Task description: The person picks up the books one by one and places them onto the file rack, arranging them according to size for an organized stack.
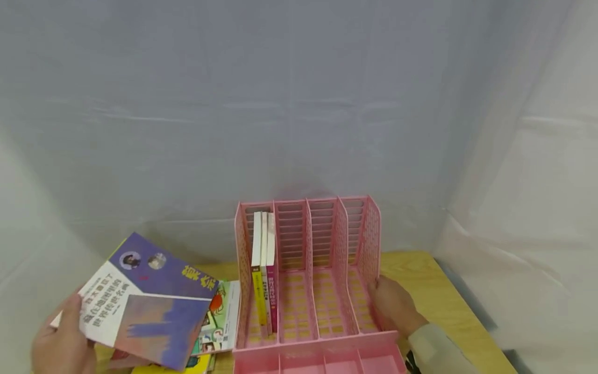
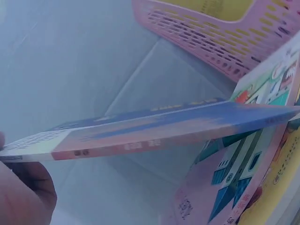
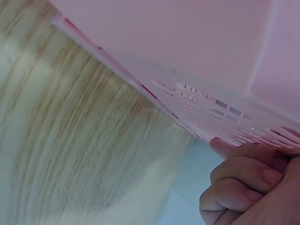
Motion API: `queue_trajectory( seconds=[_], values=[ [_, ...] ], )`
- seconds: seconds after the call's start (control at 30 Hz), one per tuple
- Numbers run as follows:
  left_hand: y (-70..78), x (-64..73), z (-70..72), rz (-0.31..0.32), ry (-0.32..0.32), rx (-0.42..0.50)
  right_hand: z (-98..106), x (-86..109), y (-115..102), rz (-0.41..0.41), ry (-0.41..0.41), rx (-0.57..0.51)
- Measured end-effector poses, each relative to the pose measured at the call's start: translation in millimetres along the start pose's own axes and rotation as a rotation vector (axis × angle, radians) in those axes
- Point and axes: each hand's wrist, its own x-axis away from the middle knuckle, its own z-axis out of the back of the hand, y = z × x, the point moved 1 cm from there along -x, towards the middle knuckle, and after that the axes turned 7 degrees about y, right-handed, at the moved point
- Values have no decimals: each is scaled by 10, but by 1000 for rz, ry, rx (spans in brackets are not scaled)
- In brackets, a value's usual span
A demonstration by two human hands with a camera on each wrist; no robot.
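My left hand grips a thin paperback book by its left end, thumb on the cover. Purple, white and orange-blue areas make up that cover, which is tilted over other books. In the left wrist view the book shows nearly edge-on. A pink file rack with upright dividers stands in the middle. Three books stand upright in its leftmost slot. My right hand holds the rack's right side panel; in the right wrist view its curled fingers lie against the slotted panel.
Several books lie left of the rack, among them a green picture book with a red crab and a yellow book. Small compartments form the rack's front. Below is a wooden table; pale sheeting hangs behind.
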Motion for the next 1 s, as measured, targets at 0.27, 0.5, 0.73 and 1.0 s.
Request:
queue_trajectory(
  seconds=[0.27,0.5,0.73,1.0],
  values=[
    [-119,473,-244,-455,-81,-351,20,11,-4,-2,6,23],
    [-285,605,-494,-436,-499,-966,26,-11,-27,4,7,26],
    [-415,656,-630,-391,-631,-995,23,-14,-25,4,12,8],
    [-434,738,-681,-477,-639,-1038,20,3,-29,25,36,1]
  ],
)
